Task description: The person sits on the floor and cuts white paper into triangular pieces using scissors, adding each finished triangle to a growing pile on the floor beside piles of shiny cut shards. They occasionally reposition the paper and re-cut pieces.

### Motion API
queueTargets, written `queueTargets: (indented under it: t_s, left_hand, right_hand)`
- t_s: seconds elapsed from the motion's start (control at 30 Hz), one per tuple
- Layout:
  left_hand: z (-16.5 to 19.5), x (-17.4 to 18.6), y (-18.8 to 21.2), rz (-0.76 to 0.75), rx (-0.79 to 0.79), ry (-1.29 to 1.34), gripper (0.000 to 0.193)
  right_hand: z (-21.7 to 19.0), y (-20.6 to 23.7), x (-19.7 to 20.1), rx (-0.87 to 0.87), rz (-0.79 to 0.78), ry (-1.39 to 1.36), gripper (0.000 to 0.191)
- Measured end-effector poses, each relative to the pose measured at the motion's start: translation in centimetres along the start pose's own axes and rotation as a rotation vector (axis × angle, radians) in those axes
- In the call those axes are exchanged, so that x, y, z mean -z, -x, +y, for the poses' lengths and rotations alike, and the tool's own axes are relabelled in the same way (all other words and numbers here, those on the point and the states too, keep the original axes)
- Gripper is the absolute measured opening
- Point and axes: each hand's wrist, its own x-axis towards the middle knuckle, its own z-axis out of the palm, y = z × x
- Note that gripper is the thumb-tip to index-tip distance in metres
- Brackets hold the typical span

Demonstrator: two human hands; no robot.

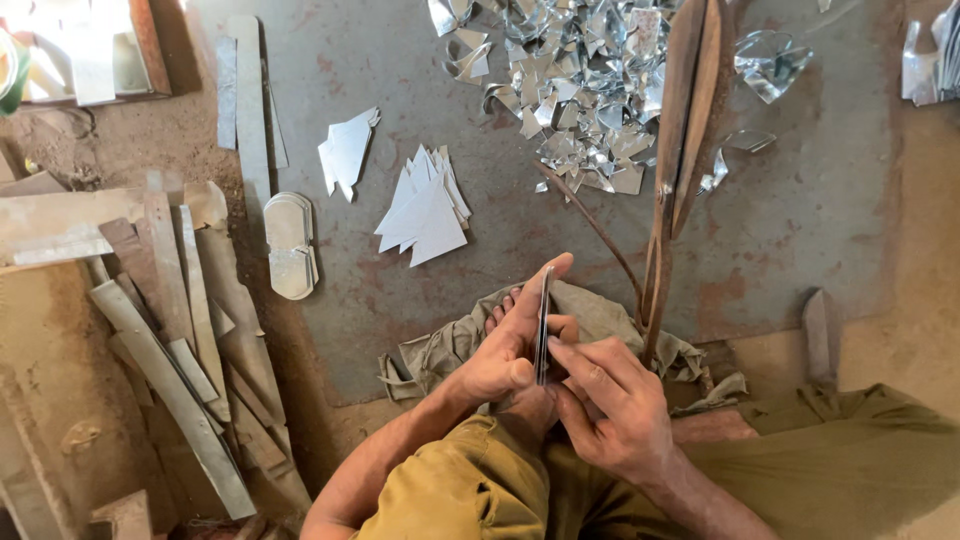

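Both my hands hold one thin stack of flat metal pieces (544, 322), seen edge-on and standing upright. My left hand (508, 345) grips it from the left, fingers stretched along its side and thumb at the bottom. My right hand (605, 400) pinches its lower edge from the right. The stack is held over my bare foot (497, 313), which rests on a crumpled cloth (450, 345). A tall rusty shear blade (680, 150) stands just right of my hands.
A fan of white triangular sheet pieces (425, 208) and a smaller set (345, 150) lie on the grey floor. Shiny metal offcuts (585, 80) pile up at the top. A stack of rounded plates (290, 245) and several long metal strips (175, 340) lie at the left.
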Motion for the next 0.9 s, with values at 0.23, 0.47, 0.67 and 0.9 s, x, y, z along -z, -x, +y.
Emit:
queueTargets:
  t_s: [0.23, 0.47, 0.67, 0.9]
  left_hand:
    - [-0.3, -0.4, -0.1, 0.078, 0.031, 0.115, 0.12]
    - [0.1, -0.7, 0.1, 0.106, 0.05, 0.198, 0.096]
    - [-0.5, -0.3, -0.2, 0.173, -0.013, 0.181, 0.088]
    - [-1.6, 0.4, -0.6, 0.258, -0.064, 0.137, 0.086]
  right_hand:
    - [0.7, 0.6, -0.2, -0.067, 0.009, -0.041, 0.052]
    - [1.5, 1.2, -0.6, -0.03, 0.036, -0.074, 0.047]
    - [2.4, 1.7, -0.8, -0.14, 0.084, 0.039, 0.032]
    - [3.0, 1.0, -1.4, -0.223, 0.083, -0.041, 0.033]
